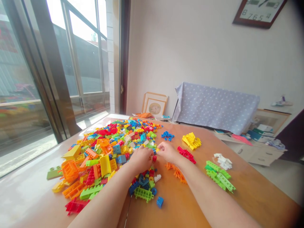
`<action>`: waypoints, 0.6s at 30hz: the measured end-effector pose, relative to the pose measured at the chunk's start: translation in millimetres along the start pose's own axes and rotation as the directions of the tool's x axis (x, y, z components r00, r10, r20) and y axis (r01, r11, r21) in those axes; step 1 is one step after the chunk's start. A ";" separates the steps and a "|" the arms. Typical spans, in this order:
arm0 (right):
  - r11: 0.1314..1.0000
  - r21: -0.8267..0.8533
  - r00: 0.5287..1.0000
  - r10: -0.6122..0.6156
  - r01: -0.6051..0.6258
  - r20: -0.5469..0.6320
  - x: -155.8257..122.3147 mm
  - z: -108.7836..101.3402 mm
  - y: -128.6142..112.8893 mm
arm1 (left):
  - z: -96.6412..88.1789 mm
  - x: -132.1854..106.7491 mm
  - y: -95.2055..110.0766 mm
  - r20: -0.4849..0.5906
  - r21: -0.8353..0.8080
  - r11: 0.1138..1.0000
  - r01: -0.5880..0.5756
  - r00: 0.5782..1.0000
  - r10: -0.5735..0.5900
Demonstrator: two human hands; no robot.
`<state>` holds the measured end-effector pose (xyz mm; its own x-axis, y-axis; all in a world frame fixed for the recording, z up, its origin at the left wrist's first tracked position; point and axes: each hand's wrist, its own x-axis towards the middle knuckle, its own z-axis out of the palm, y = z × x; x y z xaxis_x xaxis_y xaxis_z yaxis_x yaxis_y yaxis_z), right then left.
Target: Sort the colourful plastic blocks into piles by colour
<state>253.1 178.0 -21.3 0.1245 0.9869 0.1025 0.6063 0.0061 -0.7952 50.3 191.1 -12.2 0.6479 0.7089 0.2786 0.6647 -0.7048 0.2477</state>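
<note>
A large heap of mixed toy building bricks covers the left and middle of the table. Over its right edge is my left hand, fingers curled down among the bricks; what they hold, if anything, is hidden. My right hand is just right of it, thumb and fingers pinched at a small yellow piece by the heap's edge. Below the hands lie a green long piece and a blue brick. Under my right forearm are orange pieces, partly covered, with red pieces beside the wrist.
Single-colour groups sit on the wooden table: blue pieces, yellow pieces, white pieces and green pieces. A window stands at left. Behind the table are a cloth-covered object and a low cabinet.
</note>
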 end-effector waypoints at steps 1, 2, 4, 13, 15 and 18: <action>0.976 0.208 0.998 0.068 -0.067 0.000 0.2 -2.8 -1.6 | -1.1 0.9 -1.5 -0.021 -0.026 1.000 0.012 1.000 -0.012; 0.905 0.407 0.992 0.129 -0.123 0.013 0.6 -6.5 -3.3 | -2.6 1.9 -3.0 -0.047 -0.060 0.998 0.029 0.998 -0.032; 0.727 0.663 0.978 0.205 -0.177 0.036 1.9 -16.4 -6.1 | -6.0 4.4 -6.1 -0.104 -0.161 0.984 0.080 0.990 -0.097; 0.905 0.392 0.980 0.197 -0.165 -0.042 9.2 -30.5 -0.7 | -9.8 11.7 -11.1 -0.077 -0.687 0.685 0.244 0.912 -0.402; 0.944 0.283 0.981 0.189 -0.168 -0.046 13.7 -21.2 4.0 | -9.2 11.6 -10.1 -0.005 -0.792 0.548 0.268 0.896 -0.444; 0.992 0.038 0.991 0.121 -0.119 -0.062 24.6 -8.4 11.8 | -9.6 11.9 -9.1 0.066 -0.883 0.389 0.262 0.891 -0.450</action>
<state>269.8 201.1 -23.2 0.2456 0.9685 0.0420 0.5569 -0.1055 -0.8239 48.4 205.7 -2.2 0.3029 0.9500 0.0752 0.0994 -0.1100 0.9889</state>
